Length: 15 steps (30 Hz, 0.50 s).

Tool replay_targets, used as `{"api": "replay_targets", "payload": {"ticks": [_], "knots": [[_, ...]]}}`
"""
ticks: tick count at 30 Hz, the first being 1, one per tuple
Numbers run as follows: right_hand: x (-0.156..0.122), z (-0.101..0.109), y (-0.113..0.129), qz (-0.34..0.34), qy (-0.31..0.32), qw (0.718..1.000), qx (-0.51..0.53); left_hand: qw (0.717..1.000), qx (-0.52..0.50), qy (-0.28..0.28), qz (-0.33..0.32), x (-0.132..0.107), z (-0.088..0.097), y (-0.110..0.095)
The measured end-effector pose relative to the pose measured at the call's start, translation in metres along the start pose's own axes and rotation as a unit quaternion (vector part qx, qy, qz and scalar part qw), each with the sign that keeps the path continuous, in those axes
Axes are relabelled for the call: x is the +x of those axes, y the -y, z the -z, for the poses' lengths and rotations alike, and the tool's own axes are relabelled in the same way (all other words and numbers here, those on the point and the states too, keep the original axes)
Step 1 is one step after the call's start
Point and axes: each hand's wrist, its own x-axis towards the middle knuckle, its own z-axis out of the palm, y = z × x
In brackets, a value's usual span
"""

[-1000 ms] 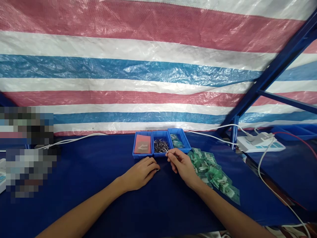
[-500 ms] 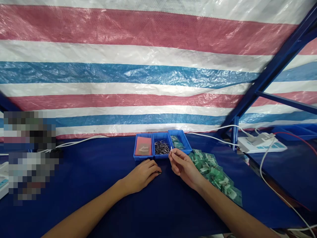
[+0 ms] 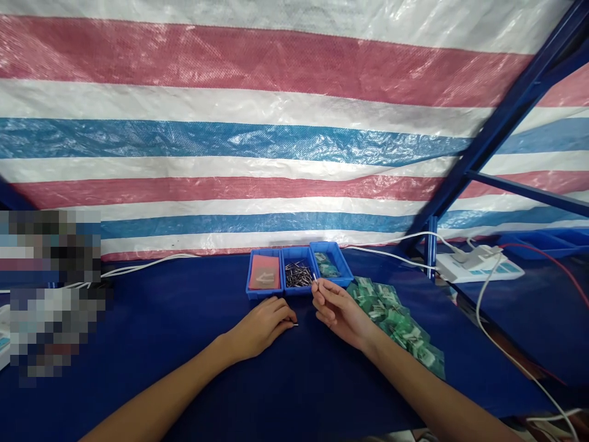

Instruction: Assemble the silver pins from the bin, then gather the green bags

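My right hand (image 3: pixel 340 310) is closed in a pinch on a small, thin metal piece (image 3: pixel 315 278), held upright by the front right of the middle blue bin (image 3: pixel 299 291). That bin holds many thin, screw-like metal pieces (image 3: pixel 299 274). Resting on the table, my left hand (image 3: pixel 264 325) has its fingers curled together. A small shiny metal piece (image 3: pixel 296 325) pokes out at its fingertips; most of it is hidden. Just beyond the left hand stands a blue bin (image 3: pixel 249 284) with a pink sheet (image 3: pixel 265 266) and a small clear bag of pale pieces (image 3: pixel 265 279).
A third blue bin (image 3: pixel 344 267) contains small clear packets. Many green-tinted packets (image 3: pixel 400 322) lie piled beside my right forearm. White power strips stand at right (image 3: pixel 488 268) and far left (image 3: pixel 3 344). White cables (image 3: pixel 389 253) run along the back by the striped sheet (image 3: pixel 257 187).
The view has shifted slightly. The metal piece in my right hand shows less above the fingertips, and the one at my left fingertips now looks bright instead of dark. Both hands stay nearly in place.
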Motion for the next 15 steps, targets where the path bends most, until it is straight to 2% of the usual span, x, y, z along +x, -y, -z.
{"api": "replay_targets", "payload": {"ticks": [6, 15], "knots": [[0.0023, 0.0028, -0.0019, -0.006, 0.023, 0.999, 0.048, 1.000, 0.008, 0.005, 0.002, -0.0007, -0.0007, 0.0012], [0.0007, -0.0004, -0.0014, 0.032, -0.010, 0.999, -0.013, 1.000, 0.012, -0.003, 0.010, -0.0009, -0.0036, 0.0014]]}}
